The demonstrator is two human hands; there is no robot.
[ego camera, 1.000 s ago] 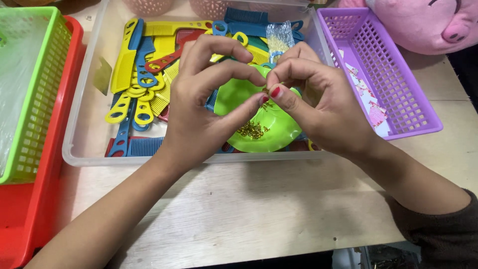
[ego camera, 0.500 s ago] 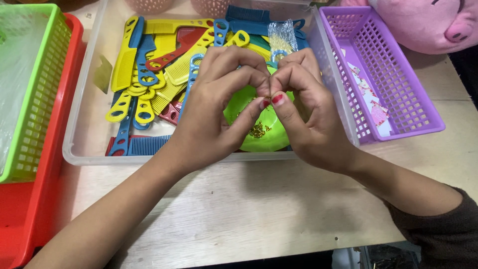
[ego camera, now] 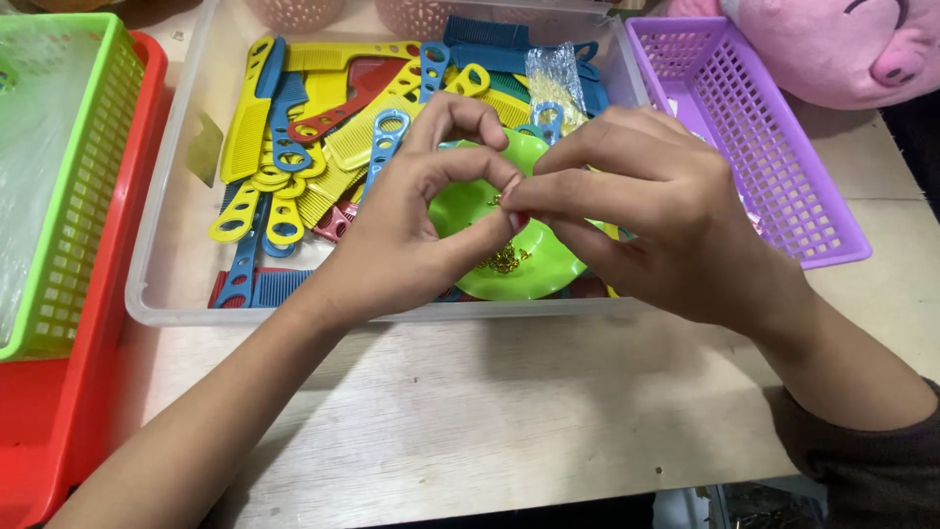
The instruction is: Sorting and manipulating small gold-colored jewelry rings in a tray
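- Left hand [ego camera: 411,235]: hovered over the clear bin, thumb and forefinger curled into a ring and pinched together at the tips; the grip was closed on something too small to identify.
- Right hand [ego camera: 656,225]: met the left at the fingertips, thumb and forefinger likewise pinched shut at the same spot, red polish visible on one nail; what it held could not be made out.
- Round bright-green plastic dish [ego camera: 519,260]: lay inside the bin, directly beneath both hands and partly hidden by them.
- Small heap of tiny gold-coloured metal pieces [ego camera: 504,260]: rested on the dish, just below the pinched fingertips.
- Clear rectangular plastic bin [ego camera: 166,284]: stood on the counter, near edge towards the person.
- Assorted yellow, blue and red plastic combs [ego camera: 294,147]: piled in the left and far parts of the bin.
- Small clear plastic bag [ego camera: 556,78]: lay at the far side of the bin, above the right hand.
- Purple perforated plastic basket [ego camera: 774,167]: stood just right of the bin.
- Green perforated plastic basket [ego camera: 78,196]: sat at far left, inside a red plastic tray [ego camera: 59,421].
- Pink plush pig toy [ego camera: 832,44]: lay at top right, behind the purple basket.
- Pale wooden counter [ego camera: 490,411]: carried all containers.
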